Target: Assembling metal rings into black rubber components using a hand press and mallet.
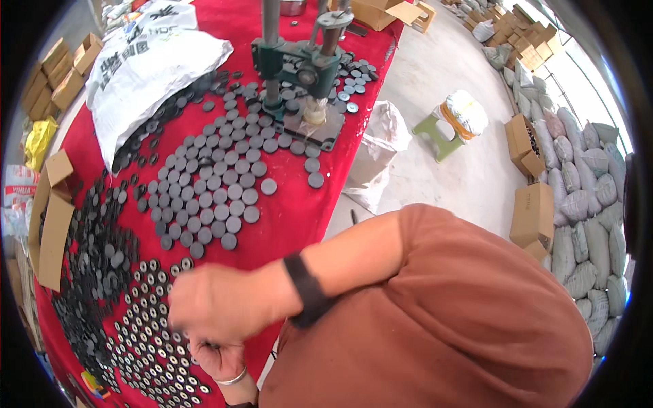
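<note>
My right hand, with a black band on its wrist, reaches across in front of my left hand. It is smeared by motion and its fingers cannot be made out. Below it is my left hand, a bracelet on its wrist, with curled fingers around something dark and small that I cannot make out. Both are over the front of the red-covered table, beside rows of small black discs with pale ring centres. Farther back lie many plain grey round caps in a loose patch.
A green hand press stands at the back, with bluish discs beside it. Loose black parts heap along the left, near a white sack and a cardboard box. A green stool and stacked sacks are to the right.
</note>
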Motion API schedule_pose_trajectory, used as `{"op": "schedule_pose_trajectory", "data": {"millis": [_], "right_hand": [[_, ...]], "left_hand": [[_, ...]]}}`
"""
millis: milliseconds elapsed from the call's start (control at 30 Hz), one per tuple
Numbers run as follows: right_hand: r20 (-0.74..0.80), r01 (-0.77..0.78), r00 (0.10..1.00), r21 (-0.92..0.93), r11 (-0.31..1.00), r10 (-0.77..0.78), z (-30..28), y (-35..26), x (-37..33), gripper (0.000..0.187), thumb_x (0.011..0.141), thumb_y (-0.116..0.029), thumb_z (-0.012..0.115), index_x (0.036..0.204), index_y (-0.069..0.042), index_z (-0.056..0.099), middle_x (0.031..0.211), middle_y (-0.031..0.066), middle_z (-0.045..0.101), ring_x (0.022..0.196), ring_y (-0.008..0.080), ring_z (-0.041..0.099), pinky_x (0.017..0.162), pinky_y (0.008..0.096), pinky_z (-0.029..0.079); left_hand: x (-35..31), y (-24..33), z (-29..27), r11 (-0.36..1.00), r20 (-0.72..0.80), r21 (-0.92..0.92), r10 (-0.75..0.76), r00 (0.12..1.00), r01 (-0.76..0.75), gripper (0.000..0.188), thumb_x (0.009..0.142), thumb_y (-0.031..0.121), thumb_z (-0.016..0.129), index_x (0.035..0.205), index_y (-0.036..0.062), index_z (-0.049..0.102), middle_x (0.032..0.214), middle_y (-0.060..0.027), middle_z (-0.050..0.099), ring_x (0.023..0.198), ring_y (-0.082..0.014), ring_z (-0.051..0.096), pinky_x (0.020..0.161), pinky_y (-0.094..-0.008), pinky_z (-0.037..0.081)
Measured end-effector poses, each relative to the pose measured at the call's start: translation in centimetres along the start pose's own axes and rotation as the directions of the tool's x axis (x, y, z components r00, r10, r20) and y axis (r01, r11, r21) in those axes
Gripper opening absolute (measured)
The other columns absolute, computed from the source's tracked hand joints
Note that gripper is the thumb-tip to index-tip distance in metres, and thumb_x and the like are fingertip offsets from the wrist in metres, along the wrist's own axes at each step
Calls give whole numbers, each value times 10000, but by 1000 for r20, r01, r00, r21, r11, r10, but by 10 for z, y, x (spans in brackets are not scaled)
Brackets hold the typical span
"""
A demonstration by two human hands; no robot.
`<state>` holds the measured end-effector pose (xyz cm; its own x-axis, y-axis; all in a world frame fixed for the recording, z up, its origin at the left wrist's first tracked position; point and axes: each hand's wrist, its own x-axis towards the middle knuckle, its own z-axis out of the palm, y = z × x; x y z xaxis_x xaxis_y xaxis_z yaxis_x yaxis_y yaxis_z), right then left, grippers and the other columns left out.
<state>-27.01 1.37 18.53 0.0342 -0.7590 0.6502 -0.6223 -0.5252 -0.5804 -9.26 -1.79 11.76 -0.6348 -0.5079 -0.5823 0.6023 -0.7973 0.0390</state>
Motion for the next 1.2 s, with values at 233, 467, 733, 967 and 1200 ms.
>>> {"op": "schedule_pose_trajectory", "data": {"millis": [233, 467, 733, 967, 1200], "right_hand": [[277, -193, 836, -660, 726, 474, -22, 77, -116, 201, 767, -126, 552, 952, -53, 581, 822, 87, 585, 790, 257, 575, 620, 360, 498], [362, 74, 887, -723, 687, 285, 1, 68, -142, 246, 759, -134, 538, 954, 13, 570, 905, 87, 523, 843, 236, 482, 748, 312, 432], [237, -63, 944, -549, 834, 228, 36, 72, -111, 259, 714, -132, 675, 932, -35, 575, 939, 83, 567, 807, 224, 528, 700, 306, 458], [417, 186, 887, -716, 673, 197, 43, 64, -113, 345, 711, -157, 560, 989, 45, 591, 1060, 163, 562, 853, 227, 531, 715, 339, 407], [610, 273, 700, -709, 651, 371, 45, 50, -95, 390, 710, -175, 513, 999, 79, 577, 1063, 209, 551, 866, 246, 527, 757, 348, 390]], "left_hand": [[-19, 0, -41, 876, -231, 308, -310, 922, 371, 227, 905, 280, 508, 942, 74, 593, 853, -54, 599, 793, -198, 550, 576, -310, 480], [-17, 11, -74, 895, -291, 190, -341, 894, 404, 230, 887, 290, 524, 897, 76, 609, 811, -44, 608, 750, -193, 579, 526, -278, 477], [-11, 12, -77, 885, -245, 220, -358, 901, 411, 275, 903, 320, 494, 904, 73, 617, 846, -49, 584, 767, -192, 558, 540, -283, 501], [-10, 14, -75, 902, -265, 199, -327, 907, 384, 247, 885, 315, 527, 898, 85, 616, 816, -39, 599, 741, -183, 570, 527, -275, 466], [-2, 11, -66, 904, -145, 133, -388, 910, 407, 266, 913, 293, 477, 919, 67, 617, 881, -79, 620, 827, -225, 592, 659, -336, 532]]}}
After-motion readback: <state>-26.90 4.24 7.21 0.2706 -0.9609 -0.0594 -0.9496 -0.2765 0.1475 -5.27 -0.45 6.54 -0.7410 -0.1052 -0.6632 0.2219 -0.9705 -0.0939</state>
